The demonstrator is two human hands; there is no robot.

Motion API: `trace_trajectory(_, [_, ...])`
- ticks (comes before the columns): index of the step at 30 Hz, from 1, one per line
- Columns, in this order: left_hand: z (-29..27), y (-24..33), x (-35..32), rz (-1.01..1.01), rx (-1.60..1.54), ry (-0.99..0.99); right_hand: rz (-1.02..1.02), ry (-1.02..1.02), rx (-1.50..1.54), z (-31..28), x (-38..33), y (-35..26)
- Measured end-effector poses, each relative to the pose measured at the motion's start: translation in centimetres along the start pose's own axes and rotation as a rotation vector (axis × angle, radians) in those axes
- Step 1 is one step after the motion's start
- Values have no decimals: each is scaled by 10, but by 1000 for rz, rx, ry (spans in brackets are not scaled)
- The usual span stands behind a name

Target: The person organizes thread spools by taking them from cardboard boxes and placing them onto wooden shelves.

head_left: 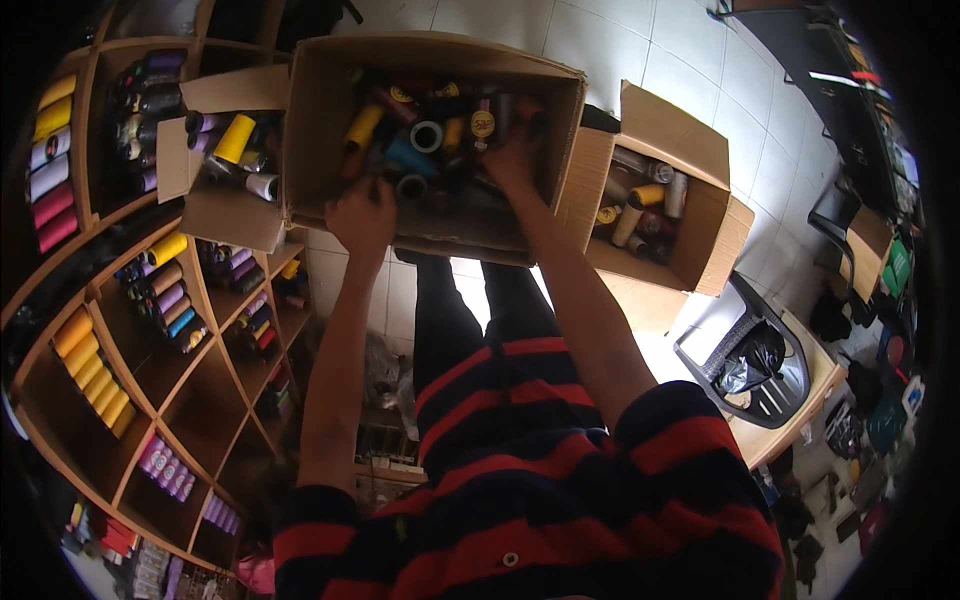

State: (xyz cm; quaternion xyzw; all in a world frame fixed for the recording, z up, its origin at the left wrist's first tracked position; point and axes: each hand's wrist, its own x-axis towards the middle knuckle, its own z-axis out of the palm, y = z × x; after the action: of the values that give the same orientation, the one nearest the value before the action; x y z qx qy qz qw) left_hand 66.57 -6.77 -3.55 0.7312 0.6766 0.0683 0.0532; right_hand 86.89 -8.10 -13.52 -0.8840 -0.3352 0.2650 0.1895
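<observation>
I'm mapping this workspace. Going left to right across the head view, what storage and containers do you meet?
Wooden shelf unit with thread cones → small cardboard box → large cardboard box, both hands inside → right-hand cardboard box → grey basket holding a black bag.

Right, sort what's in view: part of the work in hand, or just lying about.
In hand:
- left hand
- right hand
- middle cardboard box
- thread cones inside it

Lying about:
- left box
- right box
- wooden shelves
- waste bin
</observation>
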Motion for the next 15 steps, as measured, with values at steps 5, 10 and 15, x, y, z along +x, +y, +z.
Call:
trace_trajectory(5, [0,-3,0,-40,-94,49,48,-61,15,15,-4,0])
trace_trajectory(10, [4,-5,-5,-43,-131,86,108,-82,-135,1,-12,-9])
trace_trajectory(15, [1,0,-6,-6,-168,142,61,-20,162,5,9,3])
